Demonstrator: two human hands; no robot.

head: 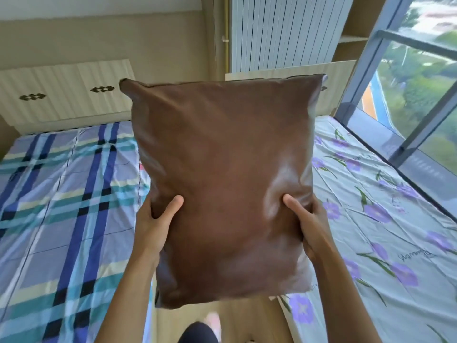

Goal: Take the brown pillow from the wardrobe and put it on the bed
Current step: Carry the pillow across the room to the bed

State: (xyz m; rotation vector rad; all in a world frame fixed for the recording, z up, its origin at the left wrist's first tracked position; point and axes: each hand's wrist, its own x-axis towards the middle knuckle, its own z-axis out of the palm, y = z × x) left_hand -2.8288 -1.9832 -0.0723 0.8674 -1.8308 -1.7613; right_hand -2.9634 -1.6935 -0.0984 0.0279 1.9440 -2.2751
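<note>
Both hands grasp the brown pillow (222, 184) by its lower sides, left hand (153, 226) and right hand (309, 226) with thumbs pressed into the leathery cover. It hangs upright in the air over the gap between the plaid-sheeted bed (61, 206) and the floral-sheeted bed (376, 206). Best to pick one bed, swing it over and lower it flat rather than toss it.

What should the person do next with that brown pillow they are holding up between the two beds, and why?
Probably swing it to one side and lower it onto a bed. The brown pillow is in the air, gripped at its lower edges by the left hand and right hand, above the gap between the plaid bed and the floral bed. Which bed is meant, I cannot tell.
</note>
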